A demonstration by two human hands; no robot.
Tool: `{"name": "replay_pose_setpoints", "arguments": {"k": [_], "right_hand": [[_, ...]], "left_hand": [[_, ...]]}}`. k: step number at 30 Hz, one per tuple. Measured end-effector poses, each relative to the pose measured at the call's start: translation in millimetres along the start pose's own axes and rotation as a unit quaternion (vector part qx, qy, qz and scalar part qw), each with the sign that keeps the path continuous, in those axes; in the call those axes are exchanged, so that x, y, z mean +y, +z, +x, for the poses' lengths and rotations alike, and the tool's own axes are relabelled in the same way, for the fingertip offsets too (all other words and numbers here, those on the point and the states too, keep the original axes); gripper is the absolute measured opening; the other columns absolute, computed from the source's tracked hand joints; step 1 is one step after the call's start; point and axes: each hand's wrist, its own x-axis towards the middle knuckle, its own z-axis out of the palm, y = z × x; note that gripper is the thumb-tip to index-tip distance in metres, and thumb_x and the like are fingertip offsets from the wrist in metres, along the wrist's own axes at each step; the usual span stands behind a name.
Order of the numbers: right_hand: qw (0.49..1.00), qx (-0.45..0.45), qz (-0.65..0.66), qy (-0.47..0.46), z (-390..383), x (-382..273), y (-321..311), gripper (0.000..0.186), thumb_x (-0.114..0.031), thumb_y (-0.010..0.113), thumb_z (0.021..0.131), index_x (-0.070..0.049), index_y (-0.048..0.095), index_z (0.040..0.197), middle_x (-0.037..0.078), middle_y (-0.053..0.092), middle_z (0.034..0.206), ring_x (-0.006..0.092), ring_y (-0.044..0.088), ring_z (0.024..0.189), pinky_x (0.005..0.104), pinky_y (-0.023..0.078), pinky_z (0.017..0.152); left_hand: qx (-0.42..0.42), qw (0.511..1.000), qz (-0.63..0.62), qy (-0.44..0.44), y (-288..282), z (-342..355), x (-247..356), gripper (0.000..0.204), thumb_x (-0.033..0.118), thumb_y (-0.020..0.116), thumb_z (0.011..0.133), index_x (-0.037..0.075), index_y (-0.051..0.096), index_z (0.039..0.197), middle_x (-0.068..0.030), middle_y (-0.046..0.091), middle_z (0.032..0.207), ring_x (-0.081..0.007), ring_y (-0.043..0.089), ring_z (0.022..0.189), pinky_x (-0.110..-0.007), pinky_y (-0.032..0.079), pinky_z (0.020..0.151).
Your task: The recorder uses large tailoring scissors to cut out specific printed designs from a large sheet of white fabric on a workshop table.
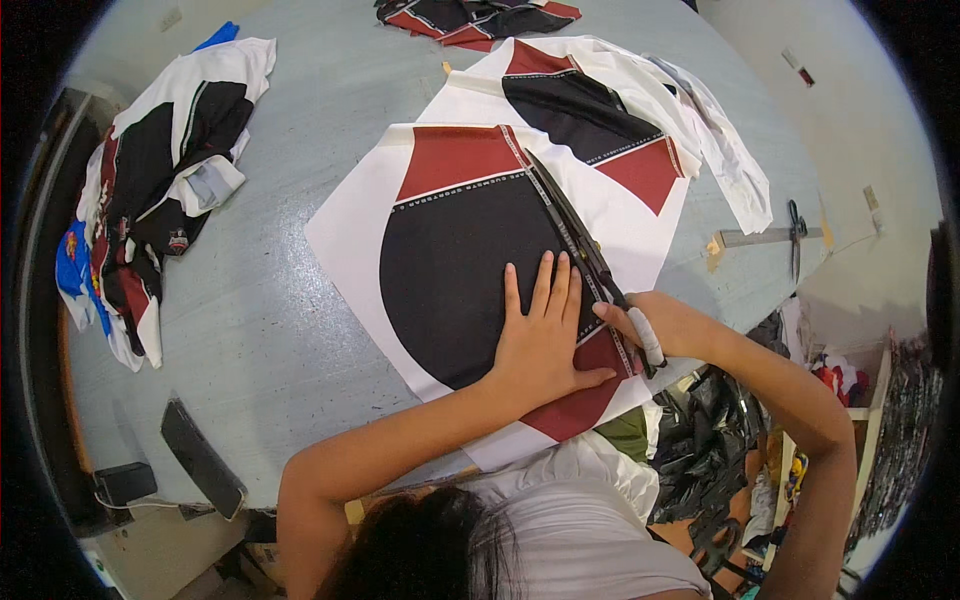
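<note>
Two bare hands: the right hand (645, 328) curls around the handles of long dark metal scissors (584, 243); the left hand (545, 335) lies flat, fingers spread, gripping nothing. Beneath both is a white, black and red fabric sheet (445, 260), seemingly light, limp, easily shifted, best pressed down near the blades. Beyond the blade tips, a similar printed sheet (575, 115) might snag; crumpled multicoloured garments (165, 180) lie far left.

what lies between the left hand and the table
Cloth: in the head view, the left hand rests on its black part, and it lies spread on the table.
</note>
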Motion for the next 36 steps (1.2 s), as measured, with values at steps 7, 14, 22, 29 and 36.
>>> {"name": "replay_pose_setpoints", "arguments": {"k": [7,14,22,29,36], "right_hand": [[0.999,-0.006,-0.032,-0.002,12,-9,-15,0.069,-0.054,0.035,0.093,0.003,0.058,0.063,0.017,0.057,0.053,0.0282,0.061,0.049,0.0354,0.048,0.052],[0.988,0.058,-0.114,-0.085,5,14,-12,0.066,-0.055,0.034,0.094,-0.001,0.054,0.062,0.011,0.057,0.054,0.0231,0.061,0.053,0.0342,0.047,0.053],[0.998,-0.061,-0.005,0.016,-29,14,-9,0.07,-0.065,0.037,0.088,0.0,0.061,0.078,0.009,0.059,0.056,0.0213,0.061,0.054,0.032,0.047,0.056],[0.998,-0.069,0.004,-0.001,-29,13,-11,0.067,-0.063,0.039,0.088,0.001,0.057,0.093,0.01,0.06,0.063,0.0214,0.061,0.055,0.0316,0.047,0.055],[0.988,-0.151,0.024,0.026,-52,45,-8,0.064,-0.06,0.04,0.089,0.001,0.055,0.096,0.009,0.059,0.058,0.0185,0.06,0.051,0.0295,0.047,0.05]], "left_hand": [[0.013,1.0,-0.003,-0.021,1,-3,9,0.11,0.074,0.057,0.063,-0.01,0.036,0.131,-0.0262,0.028,0.141,-0.0386,0.017,0.136,-0.073,0.004,0.096],[0.018,0.998,-0.034,-0.058,-14,12,-3,0.087,0.063,0.052,0.078,-0.004,0.04,0.131,-0.024,0.031,0.14,-0.0376,0.021,0.135,-0.068,0.008,0.102],[0.046,0.996,0.07,0.018,-44,57,-126,0.085,0.062,0.058,0.074,0.009,0.038,0.137,-0.0137,0.026,0.147,-0.0319,0.018,0.138,-0.058,0.008,0.108],[-0.069,0.983,0.068,-0.156,-30,42,-99,0.109,0.077,0.054,0.064,0.009,0.025,0.143,-0.0232,0.008,0.15,-0.0406,0.001,0.139,-0.073,-0.005,0.096],[-0.09,0.983,0.048,-0.156,-35,35,-93,0.11,0.079,0.054,0.062,0.011,0.025,0.144,-0.0232,0.007,0.15,-0.042,0.0,0.138,-0.073,-0.005,0.095]]}}
